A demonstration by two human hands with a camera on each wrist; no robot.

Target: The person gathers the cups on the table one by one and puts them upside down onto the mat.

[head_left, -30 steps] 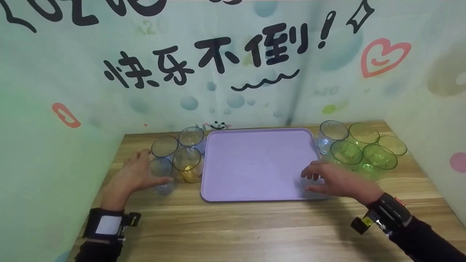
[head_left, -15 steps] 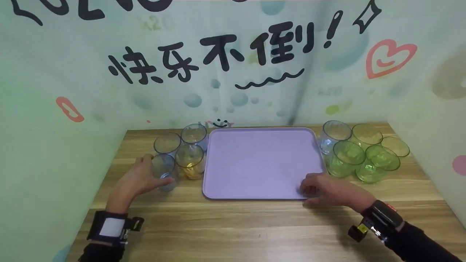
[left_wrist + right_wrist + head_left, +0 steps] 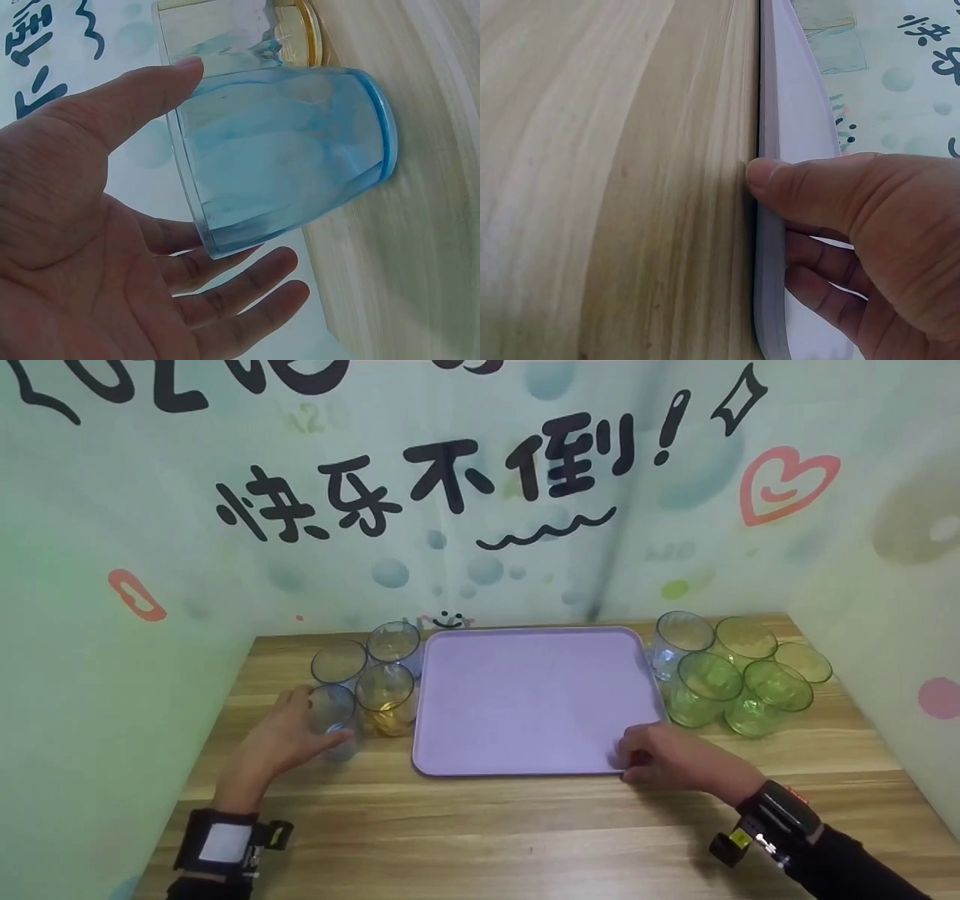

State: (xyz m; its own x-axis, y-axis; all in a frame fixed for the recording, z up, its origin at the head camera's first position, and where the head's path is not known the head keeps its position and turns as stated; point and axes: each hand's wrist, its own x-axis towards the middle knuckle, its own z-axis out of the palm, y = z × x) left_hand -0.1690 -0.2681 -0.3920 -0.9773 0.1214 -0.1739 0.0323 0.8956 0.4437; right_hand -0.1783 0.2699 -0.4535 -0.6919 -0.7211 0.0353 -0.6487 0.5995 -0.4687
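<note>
Left hand (image 3: 281, 735): spread loosely around the blue glass (image 3: 285, 150), thumb at its rim, fingers not closed in a grasp.
Blue glass: upright, toward the left edge of the tabletop (image 3: 465, 832); a lower, even hold on its wall would be steadier.
Amber glass (image 3: 385, 699): just beside it; moving straight up would avoid a knock.
Right hand (image 3: 675, 754): pinching the purple tray (image 3: 525, 697) at its front rim, thumb outside, fingers curled inside.
Purple tray: flat, along the middle of the tabletop's back edge; best kept level and still.
</note>
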